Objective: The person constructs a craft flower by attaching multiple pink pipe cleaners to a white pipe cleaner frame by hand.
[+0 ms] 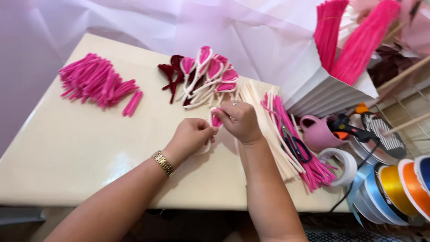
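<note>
While both hands meet over the middle of the cream table (89, 148), the left hand (190, 134) is curled shut, pinching the white stem end of a petal (216, 120), a pink piece with a white outline. Right hand (239, 120) is closed on it too, fingers folded over the pink top, a ring showing on one finger. The petal sits between the two hands, just above the tabletop. A gold watch (163, 162) wraps the left wrist. Just behind the hands lies a cluster of finished pink-and-white petals (208, 74), touching some dark red ones (172, 74). Far left, well apart, a heap of short pink stems (96, 80). Right beside the right hand, long white stems (264, 125) and long pink stems (309, 168) lie side by side, with scissors (293, 143) resting on them. Further right: a white pleated box (322, 92) holding tall pink stems, a small pink watering can (316, 132), a tape roll (342, 163), a glue gun (351, 127), and ribbon spools (394, 186) in blue, yellow and orange.
</note>
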